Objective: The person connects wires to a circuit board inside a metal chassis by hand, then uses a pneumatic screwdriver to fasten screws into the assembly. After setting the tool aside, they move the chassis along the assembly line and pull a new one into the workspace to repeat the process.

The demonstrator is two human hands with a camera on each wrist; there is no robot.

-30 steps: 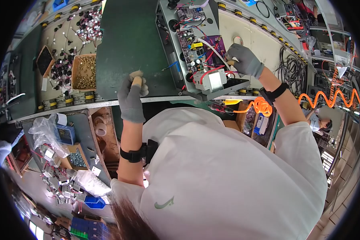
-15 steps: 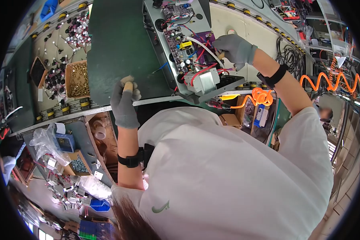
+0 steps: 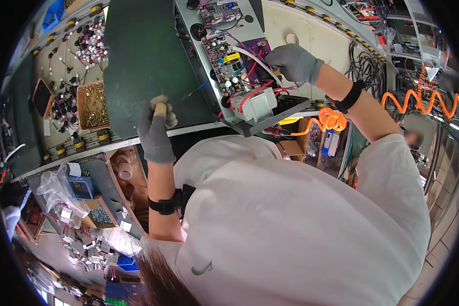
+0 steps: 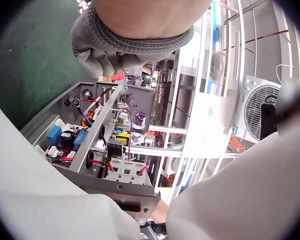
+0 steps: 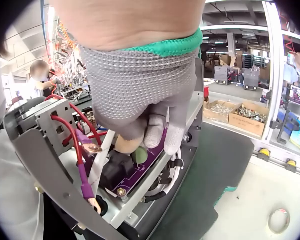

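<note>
My right hand (image 3: pixel 296 64), in a grey glove, reaches into an open metal chassis (image 3: pixel 247 34). In the right wrist view its fingers point down at a purple circuit board (image 5: pixel 135 180). A tan-covered fingertip (image 5: pixel 129 145) lies beside a black component (image 5: pixel 117 170) and a green disc (image 5: pixel 139 155). I cannot tell whether these fingers pinch anything. My left hand (image 3: pixel 157 133), also gloved, is left of the chassis over the dark green mat (image 3: pixel 143 56). Its fingers are curled, with the tan-covered thumb across them and nothing visible held. A silver block (image 3: pixel 257 106) with red wires sits at the chassis's near end.
Left of the mat stands a box of brass-coloured screws (image 3: pixel 93 104), with loose connectors (image 3: pixel 92 46) behind it. A tape roll (image 3: pixel 291 39) lies beyond my right hand. An orange coiled hose (image 3: pixel 331 120) hangs at the bench's front right. Black cables (image 3: pixel 364 64) lie at far right.
The head view has shifted, so the bench and chassis appear farther left and slightly higher. My right hand has turned, its fingers tucked further over the purple board. My left hand keeps its curled pose.
</note>
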